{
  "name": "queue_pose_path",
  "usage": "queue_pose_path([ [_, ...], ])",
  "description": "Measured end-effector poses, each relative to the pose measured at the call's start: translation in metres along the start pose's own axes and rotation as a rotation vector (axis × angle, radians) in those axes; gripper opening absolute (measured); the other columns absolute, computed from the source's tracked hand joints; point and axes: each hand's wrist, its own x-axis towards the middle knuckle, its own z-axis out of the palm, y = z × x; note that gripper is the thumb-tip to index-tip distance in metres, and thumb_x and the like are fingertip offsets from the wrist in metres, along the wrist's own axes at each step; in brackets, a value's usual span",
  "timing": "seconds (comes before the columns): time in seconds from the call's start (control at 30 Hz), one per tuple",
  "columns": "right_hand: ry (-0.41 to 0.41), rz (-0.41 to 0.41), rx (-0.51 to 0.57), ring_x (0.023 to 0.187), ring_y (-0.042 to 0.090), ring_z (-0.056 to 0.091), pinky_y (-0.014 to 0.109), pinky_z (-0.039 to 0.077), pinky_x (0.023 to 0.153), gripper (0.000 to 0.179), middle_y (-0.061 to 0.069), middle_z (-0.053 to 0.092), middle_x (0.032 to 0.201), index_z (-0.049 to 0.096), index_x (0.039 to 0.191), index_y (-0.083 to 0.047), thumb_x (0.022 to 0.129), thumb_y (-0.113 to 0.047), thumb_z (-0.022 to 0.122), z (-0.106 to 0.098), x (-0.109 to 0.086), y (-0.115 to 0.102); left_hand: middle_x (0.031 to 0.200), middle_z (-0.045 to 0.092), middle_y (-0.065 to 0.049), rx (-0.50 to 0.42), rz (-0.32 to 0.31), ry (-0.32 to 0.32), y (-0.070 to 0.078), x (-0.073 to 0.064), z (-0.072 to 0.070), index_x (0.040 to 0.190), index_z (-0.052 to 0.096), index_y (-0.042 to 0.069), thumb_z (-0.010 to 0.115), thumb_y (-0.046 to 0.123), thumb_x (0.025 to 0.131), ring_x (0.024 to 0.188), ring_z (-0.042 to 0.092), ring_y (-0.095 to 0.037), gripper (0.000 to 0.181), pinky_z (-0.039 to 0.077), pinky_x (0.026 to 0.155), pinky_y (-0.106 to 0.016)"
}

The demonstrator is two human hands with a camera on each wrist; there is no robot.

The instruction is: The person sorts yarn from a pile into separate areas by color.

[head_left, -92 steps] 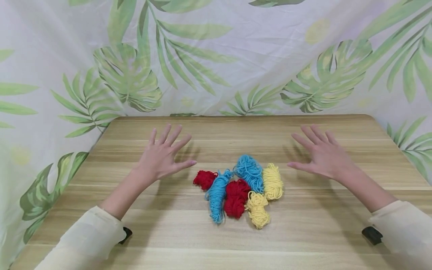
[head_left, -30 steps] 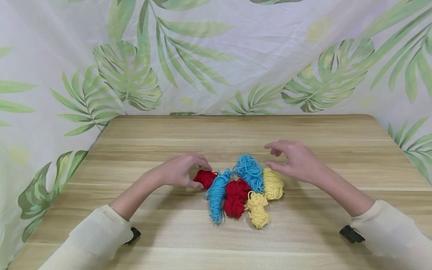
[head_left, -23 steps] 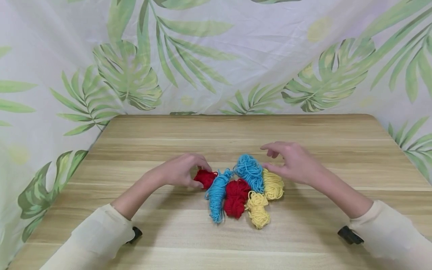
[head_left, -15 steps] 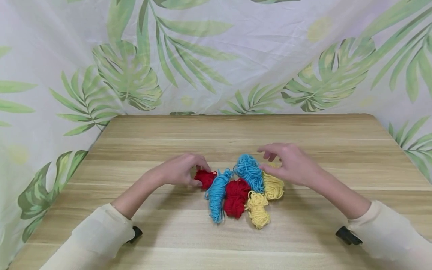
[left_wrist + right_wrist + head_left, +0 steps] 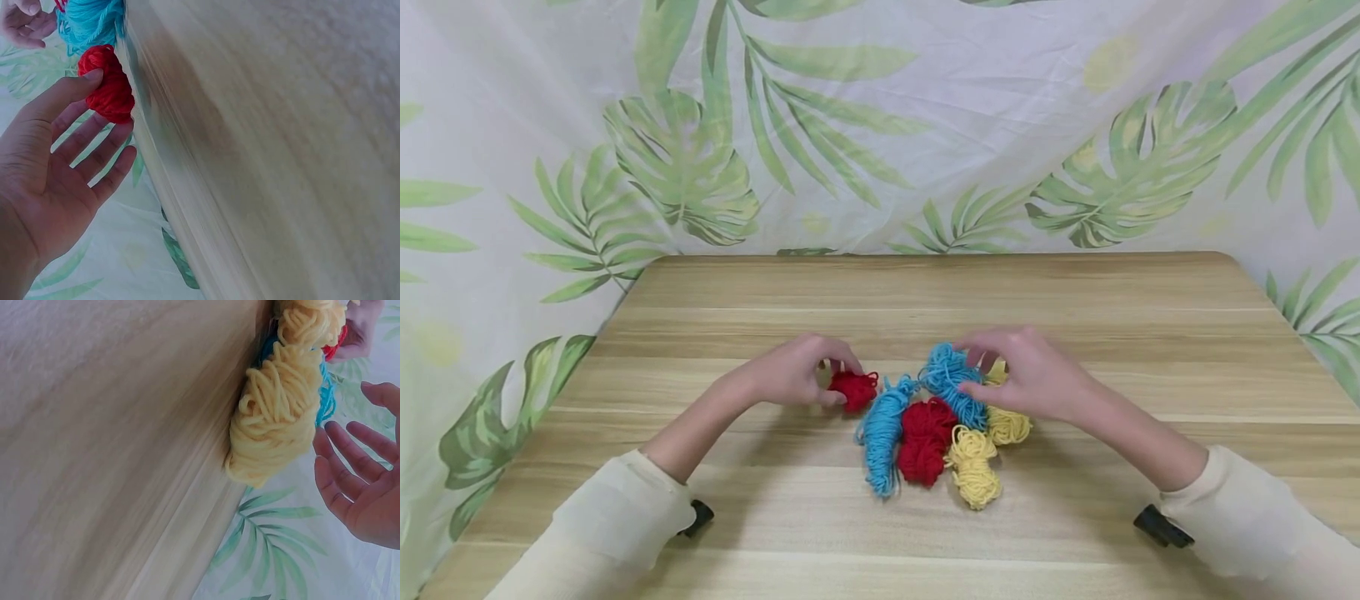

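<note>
In the head view, my left hand point(image 5: 793, 371) pinches the small red yarn bundle point(image 5: 856, 392) between thumb and fingers. The left wrist view shows the thumb across the red yarn point(image 5: 107, 87) and fingers behind it. My right hand point(image 5: 1026, 375) hangs over the upper blue yarn bundle point(image 5: 946, 375), thumb and fingers apart and loosely bent. It partly hides the upper yellow bundle point(image 5: 1009, 427). The right wrist view has this yellow yarn point(image 5: 275, 425) in front of the fingers. A long blue bundle point(image 5: 883, 437), a larger red one point(image 5: 927, 442) and a lower yellow one point(image 5: 973, 468) lie between the hands.
The yarn lies in a loose cluster on a wood-grain table point(image 5: 820, 533). Behind the table's far edge hangs a pale cloth point(image 5: 970, 125) with green leaf prints. Dark devices show at both sleeves, one by the right cuff point(image 5: 1162, 527).
My right hand has moved left from beside the yellow yarn to over the upper blue bundle. My left hand has taken hold of the small red bundle and shifted it slightly left, away from the long blue one.
</note>
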Motion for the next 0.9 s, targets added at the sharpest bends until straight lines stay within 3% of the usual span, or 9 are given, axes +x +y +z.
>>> queue_pose_path([
  [0.27, 0.016, -0.032, 0.031, 0.087, 0.016, 0.070, 0.041, 0.060, 0.073, 0.040, 0.002, 0.075, 0.093, 0.073, 0.120, -0.002, 0.085, -0.018, 0.085, 0.007, 0.001, -0.006, 0.105, 0.075, -0.006, -0.046, -0.054, 0.038, -0.004, -0.001, -0.003, 0.110, 0.076, -0.001, 0.081, 0.001, 0.084, 0.088, 0.067, -0.017, 0.027, 0.058, 0.083, -0.043],
  [0.53, 0.035, -0.039, 0.043, 0.087, 0.015, 0.069, 0.041, 0.059, 0.073, 0.039, -0.001, 0.074, 0.092, 0.075, 0.119, -0.004, 0.084, -0.018, 0.086, 0.010, 0.002, -0.011, 0.103, 0.075, -0.006, -0.033, -0.100, 0.095, -0.012, -0.003, -0.005, 0.111, 0.076, 0.001, 0.083, 0.003, 0.084, 0.087, 0.067, -0.016, 0.028, 0.057, 0.082, -0.043],
  [0.9, -0.102, -0.050, 0.146, 0.069, 0.001, 0.062, 0.023, 0.054, 0.060, 0.035, -0.004, 0.073, 0.088, 0.072, 0.120, -0.003, 0.088, -0.014, 0.083, 0.009, 0.002, -0.023, 0.107, 0.075, -0.010, -0.051, -0.154, 0.172, -0.018, -0.007, -0.010, 0.113, 0.076, -0.001, 0.082, 0.002, 0.085, 0.091, 0.067, -0.022, 0.029, 0.059, 0.079, -0.040],
])
